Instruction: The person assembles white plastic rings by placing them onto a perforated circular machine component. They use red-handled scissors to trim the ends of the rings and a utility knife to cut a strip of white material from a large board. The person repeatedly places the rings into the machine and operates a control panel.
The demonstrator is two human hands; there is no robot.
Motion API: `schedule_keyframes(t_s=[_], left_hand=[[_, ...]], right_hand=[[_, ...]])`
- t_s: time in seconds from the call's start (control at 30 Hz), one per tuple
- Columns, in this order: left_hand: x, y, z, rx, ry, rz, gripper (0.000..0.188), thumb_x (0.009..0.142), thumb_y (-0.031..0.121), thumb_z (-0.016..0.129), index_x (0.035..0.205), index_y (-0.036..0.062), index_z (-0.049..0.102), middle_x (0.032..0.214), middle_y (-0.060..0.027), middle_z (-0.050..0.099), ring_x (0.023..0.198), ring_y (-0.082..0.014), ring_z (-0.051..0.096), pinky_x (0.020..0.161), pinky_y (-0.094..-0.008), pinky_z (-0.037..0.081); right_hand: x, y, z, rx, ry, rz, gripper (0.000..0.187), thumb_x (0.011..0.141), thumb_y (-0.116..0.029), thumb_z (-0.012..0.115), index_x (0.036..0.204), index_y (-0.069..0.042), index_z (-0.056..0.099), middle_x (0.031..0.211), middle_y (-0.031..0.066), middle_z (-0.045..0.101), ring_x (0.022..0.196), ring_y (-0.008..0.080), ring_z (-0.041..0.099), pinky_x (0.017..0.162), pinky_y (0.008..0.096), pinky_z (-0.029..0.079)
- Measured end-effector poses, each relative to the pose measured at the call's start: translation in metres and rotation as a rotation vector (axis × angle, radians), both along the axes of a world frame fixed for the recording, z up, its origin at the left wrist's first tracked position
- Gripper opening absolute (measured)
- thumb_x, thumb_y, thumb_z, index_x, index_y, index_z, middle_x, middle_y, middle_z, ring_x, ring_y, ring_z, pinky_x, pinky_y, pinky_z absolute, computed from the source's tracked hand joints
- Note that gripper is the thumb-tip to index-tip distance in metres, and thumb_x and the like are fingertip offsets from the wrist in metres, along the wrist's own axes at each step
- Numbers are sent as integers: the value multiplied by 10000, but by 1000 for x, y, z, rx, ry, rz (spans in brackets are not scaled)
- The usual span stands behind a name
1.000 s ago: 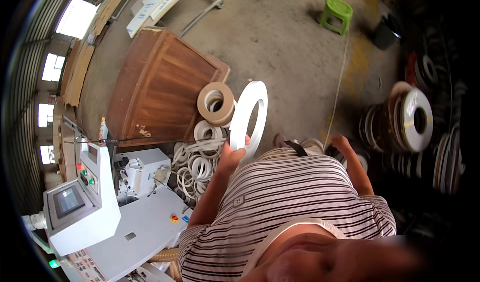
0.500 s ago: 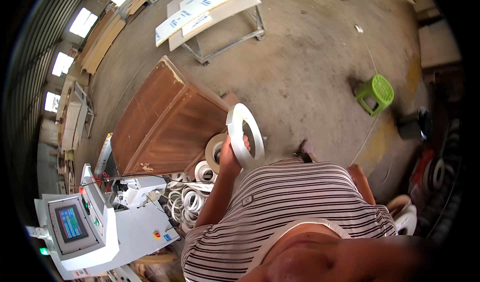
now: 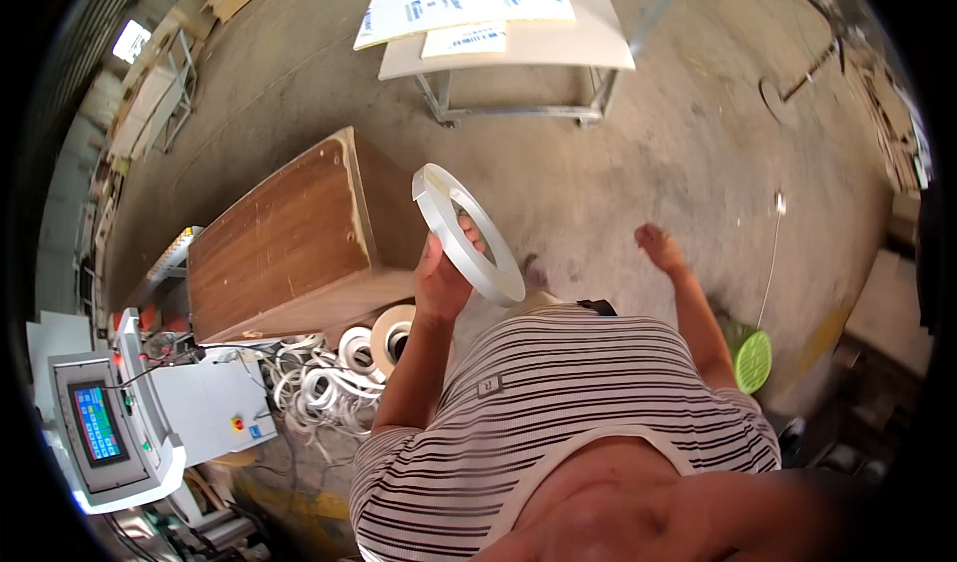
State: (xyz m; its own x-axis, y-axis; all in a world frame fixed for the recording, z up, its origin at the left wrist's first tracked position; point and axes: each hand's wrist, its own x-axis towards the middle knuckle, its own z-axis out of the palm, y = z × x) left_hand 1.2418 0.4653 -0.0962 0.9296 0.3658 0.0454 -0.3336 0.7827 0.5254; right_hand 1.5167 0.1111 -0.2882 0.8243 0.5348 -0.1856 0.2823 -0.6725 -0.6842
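Observation:
My left hand point(image 3: 441, 281) is closed around one side of a large roll of white edge banding point(image 3: 486, 279), its fingers through the open middle. The roll is tilted and held up in front of my body, and a short loose end stands out at its top. Nothing shows in my right hand point(image 3: 659, 247), which is stretched forward over the floor, away from the roll. Its fingers are slightly blurred and loosely apart.
A brown wooden cabinet point(image 3: 289, 238) stands at the left, with several banding rolls point(image 3: 324, 388) heaped beside it. Nearer is a grey machine point(image 3: 214, 413) with a lit screen. A wheeled table point(image 3: 558, 52) bearing white boards stands ahead. A green stool point(image 3: 754, 361) is at the right.
My view has turned to the right, so the cart sits more centrally. My right hand has swung forward from beside my body into view. The left hand still holds the roll.

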Motion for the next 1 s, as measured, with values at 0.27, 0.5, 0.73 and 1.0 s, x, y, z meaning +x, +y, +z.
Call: schedule_keyframes(t_s=[0.27,0.5,0.73,1.0], left_hand=[[172,128,23,231,173,323,510,779,99,676,1238,24,468,1137,-73,538,1032,-184,534,949,-335,439],[305,279,-10,299,273,685,344,853,25,602,1178,20,491,1099,-76,561,980,-160,533,882,-303,435],[382,464,-15,228,384,870,717,896,161,685,1498,74,306,1517,-48,367,1371,-219,376,1088,-555,273],[456,658,-97,143,331,960,713,868,132,714,1477,122,343,1465,3,392,1340,-192,396,1048,-525,295]], right_hand=[[97,5,-99,-378,464,144,266,927,-312,599,965,-54,650,773,145,671,747,243,679,728,394,513],[287,69,-135,-569,471,173,274,921,-311,615,979,-46,655,807,142,688,751,253,681,721,401,518],[480,313,-58,-307,365,312,285,924,-302,633,993,-26,648,828,120,690,748,215,670,705,364,522],[541,509,16,-184,378,415,243,955,-256,602,1075,-49,647,902,96,690,829,197,659,759,332,518]])
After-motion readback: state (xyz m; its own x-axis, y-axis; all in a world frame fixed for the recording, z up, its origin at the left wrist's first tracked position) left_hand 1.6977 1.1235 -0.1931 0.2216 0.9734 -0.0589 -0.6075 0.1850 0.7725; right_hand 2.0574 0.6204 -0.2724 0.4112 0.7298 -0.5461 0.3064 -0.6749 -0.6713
